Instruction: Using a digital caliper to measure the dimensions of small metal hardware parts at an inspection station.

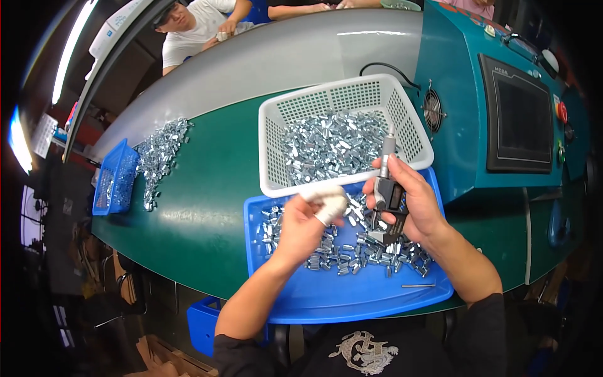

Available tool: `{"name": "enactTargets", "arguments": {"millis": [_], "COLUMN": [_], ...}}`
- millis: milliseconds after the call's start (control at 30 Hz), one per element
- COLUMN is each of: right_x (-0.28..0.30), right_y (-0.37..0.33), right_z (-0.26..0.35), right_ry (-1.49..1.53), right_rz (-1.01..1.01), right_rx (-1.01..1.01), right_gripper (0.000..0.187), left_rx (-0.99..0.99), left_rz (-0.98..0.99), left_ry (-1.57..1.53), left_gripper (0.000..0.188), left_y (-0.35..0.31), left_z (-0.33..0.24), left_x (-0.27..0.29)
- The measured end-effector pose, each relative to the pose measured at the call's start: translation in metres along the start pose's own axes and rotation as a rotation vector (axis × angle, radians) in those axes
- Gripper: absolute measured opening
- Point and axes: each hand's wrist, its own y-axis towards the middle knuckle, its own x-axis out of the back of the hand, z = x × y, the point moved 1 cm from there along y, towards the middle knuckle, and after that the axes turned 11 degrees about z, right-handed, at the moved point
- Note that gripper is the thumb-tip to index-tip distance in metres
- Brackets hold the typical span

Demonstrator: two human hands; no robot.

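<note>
My right hand [418,201] is wrapped round a digital micrometer [391,195], its grey thimble pointing up and its dark display facing me. To its left, my left hand [308,223] hangs over the blue tray [295,303], thumb and fingers curled together; white coverings wrap some fingertips. Motion blurs it, and whether a small part sits between the fingers is hidden. Below both hands, many loose shiny metal parts [352,261] lie scattered in the tray. Just beyond stands a white perforated basket [271,144] heaped with similar metal pieces [333,141]. A thin metal pin [418,286] lies in the tray's near right.
On the green table [213,188], a pile of metal parts [160,151] lies beside a small blue basket [119,179] at the left. A teal machine [461,125] with a dark screen [518,119] stands at the right. Across a grey divider [301,60] sits another person [195,28].
</note>
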Motion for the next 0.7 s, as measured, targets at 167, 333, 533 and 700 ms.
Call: {"name": "enactTargets", "arguments": {"millis": [167,333,533,700], "right_x": [-0.003,0.004,-0.001,-0.002], "right_y": [-0.001,0.0,0.0,-0.004], "right_z": [-0.001,-0.004,-0.003,-0.003], "right_ry": [0.037,0.128,0.129,0.111], "right_rz": [-0.037,-0.044,-0.02,-0.038], "right_rx": [-0.033,-0.029,-0.041,-0.047], "right_gripper": [0.036,0.035,0.039,0.041], "left_rx": [-0.257,-0.104,-0.066,-0.019], "left_rz": [-0.294,0.145,0.269,0.254], "left_ry": [0.16,1.136,1.29,1.159], "left_gripper": [0.043,0.032,0.024,0.019], "left_y": [-0.004,-0.016,-0.02,-0.022], "left_z": [-0.006,0.014,0.032,0.035], "left_x": [0.013,-0.015,-0.021,-0.021]}}
